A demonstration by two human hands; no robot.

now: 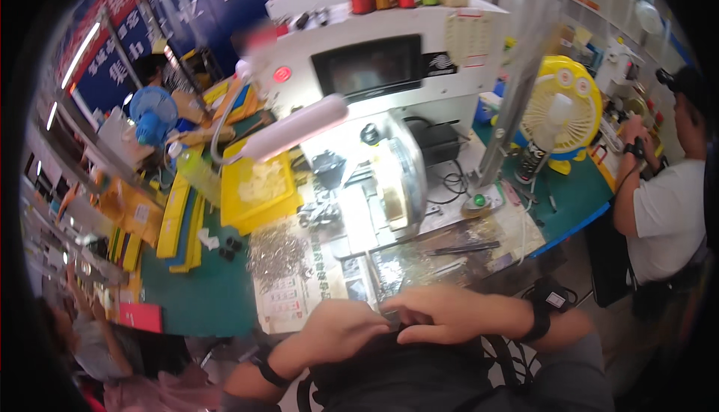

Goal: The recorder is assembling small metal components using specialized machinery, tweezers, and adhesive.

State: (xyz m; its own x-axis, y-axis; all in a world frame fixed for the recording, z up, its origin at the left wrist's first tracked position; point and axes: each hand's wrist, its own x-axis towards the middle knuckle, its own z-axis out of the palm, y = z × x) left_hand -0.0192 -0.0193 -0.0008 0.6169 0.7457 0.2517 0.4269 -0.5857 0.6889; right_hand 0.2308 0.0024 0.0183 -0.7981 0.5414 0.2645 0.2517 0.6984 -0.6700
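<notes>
Your left hand (338, 329) and right hand (446, 314) nearly meet, fingers bent, before the green surface (198, 309); any grip is hidden. Sweeping forward-left could scatter the loose pile of small silvery pieces (277, 253) lying there.

– What's ahead of the right hand (448, 314)?
– A yellow fan (577, 101), rightward; farther right, a person in white (665, 210).
– And the left hand (338, 329)?
– A blue fan (153, 111), far ahead and leftward.
</notes>
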